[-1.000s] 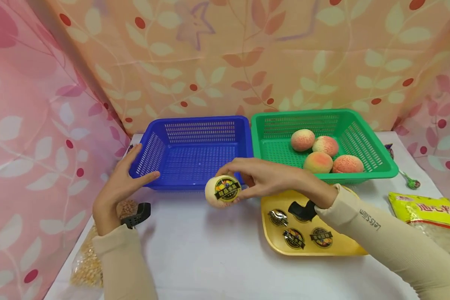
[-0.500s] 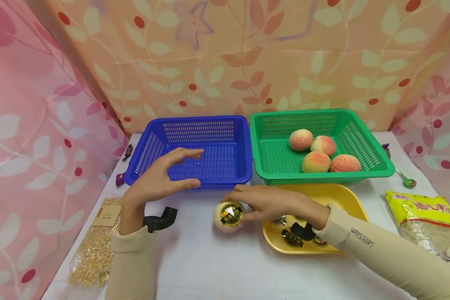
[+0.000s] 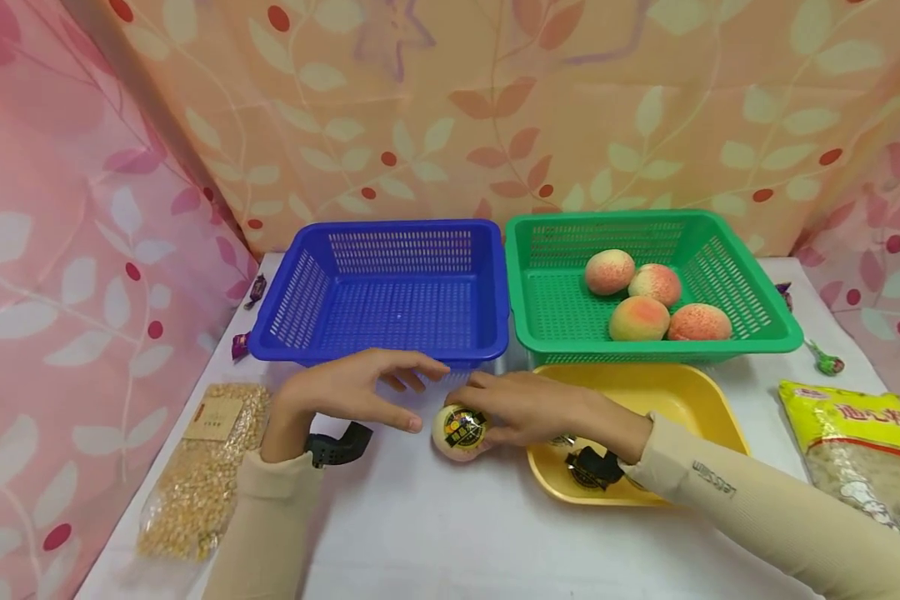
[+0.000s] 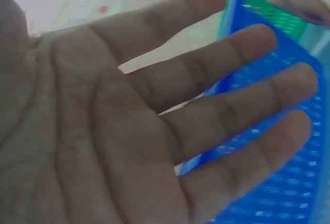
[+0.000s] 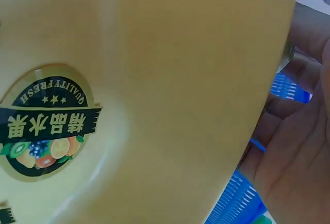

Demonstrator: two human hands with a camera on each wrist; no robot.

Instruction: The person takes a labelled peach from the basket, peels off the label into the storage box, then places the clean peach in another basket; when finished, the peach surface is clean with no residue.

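My right hand grips a pale, round peach low over the white table, fingers on its far side and thumb on its near side. A round black-and-gold fruit sticker faces up on the peach. Just left of it hovers my left hand, palm towards the peach, holding nothing; its spread fingers show in the left wrist view. Under my right wrist lies a yellow tray with more stickers, one of them a fruit sticker in the right wrist view.
At the back left stands a blue basket with nothing in it. Beside it, a green basket holds several peaches. A bag of corn kernels lies left, a yellow-topped food packet right. Wrapped candies lie near the edges.
My right hand has lowered the peach towards the table in front of the blue basket. My left hand has moved right and nearer, from the blue basket's left side to beside the peach.
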